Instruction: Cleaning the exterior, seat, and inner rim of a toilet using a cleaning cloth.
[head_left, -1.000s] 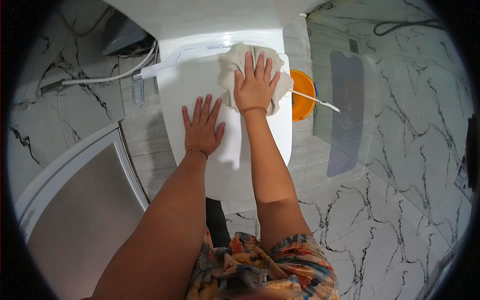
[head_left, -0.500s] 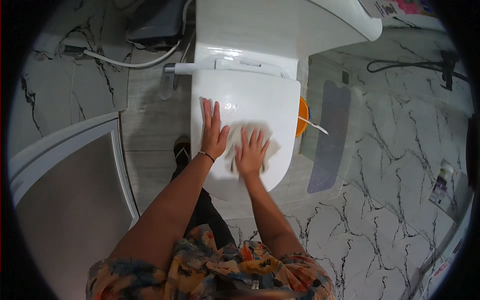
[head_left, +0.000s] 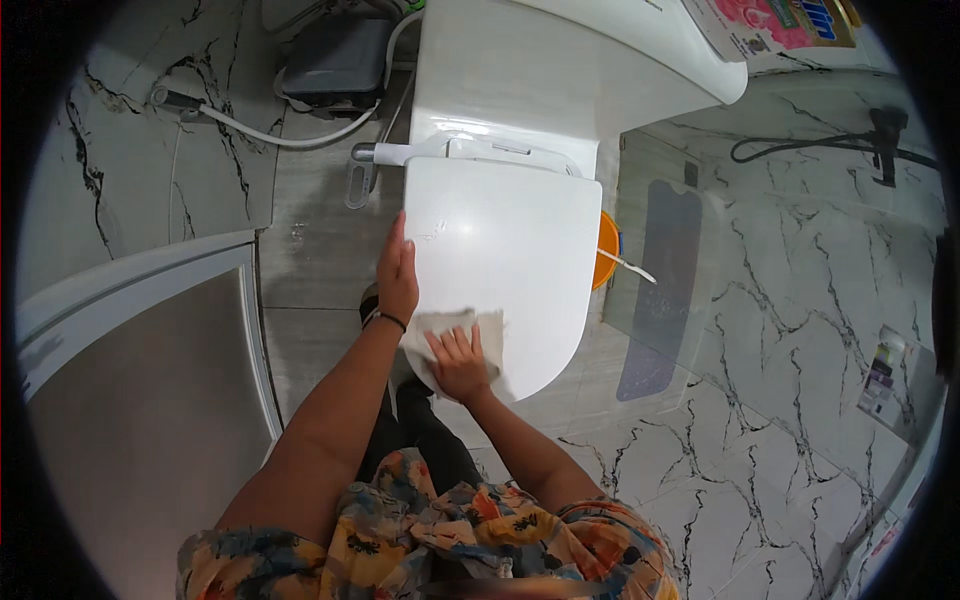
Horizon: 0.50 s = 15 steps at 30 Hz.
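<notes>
The white toilet lid (head_left: pixel 510 260) is down, with a few wet spots near its upper left. My right hand (head_left: pixel 462 365) holds a beige cloth (head_left: pixel 488 335) pressed against the lid's front left part, fingers bent and slightly apart on top of it. My left hand (head_left: pixel 398 280) rests along the lid's left edge, fingers stretched out and thumb apart, holding nothing. A dark band circles my left wrist.
Behind the lid rises the white cistern (head_left: pixel 510 75). An orange bucket (head_left: pixel 606 248) with a white handle sticking out (head_left: pixel 635 268) stands right of the toilet. A grey pedal bin (head_left: pixel 335 60) and a hose (head_left: pixel 290 140) are at left; glass panel (head_left: pixel 760 260) at right.
My right hand has slid the cloth from the lid's middle toward its front left. My left hand has shifted from the lid's top to its left edge. The view has moved slightly.
</notes>
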Tool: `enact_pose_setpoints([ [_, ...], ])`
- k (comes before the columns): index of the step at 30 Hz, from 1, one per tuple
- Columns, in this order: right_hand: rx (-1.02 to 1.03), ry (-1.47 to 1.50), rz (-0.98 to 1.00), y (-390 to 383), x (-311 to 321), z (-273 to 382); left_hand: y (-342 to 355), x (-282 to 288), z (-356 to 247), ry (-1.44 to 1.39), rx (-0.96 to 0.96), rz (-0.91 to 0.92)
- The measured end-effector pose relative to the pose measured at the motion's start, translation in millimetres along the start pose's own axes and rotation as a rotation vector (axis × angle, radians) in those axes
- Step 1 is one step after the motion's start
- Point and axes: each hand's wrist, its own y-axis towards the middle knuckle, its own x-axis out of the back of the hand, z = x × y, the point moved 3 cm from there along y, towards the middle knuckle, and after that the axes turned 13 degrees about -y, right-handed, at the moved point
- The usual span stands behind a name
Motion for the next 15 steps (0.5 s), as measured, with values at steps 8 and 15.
enact_pose_setpoints([
  [8, -0.062, -0.051, -0.109, 152, 37, -33, -64, 24, 21, -0.501, 0.487, 0.006],
  [15, -0.103, -0.041, -0.176, 188, 30, -26, -52, 25, 24, -0.501, 0.539, 0.016],
])
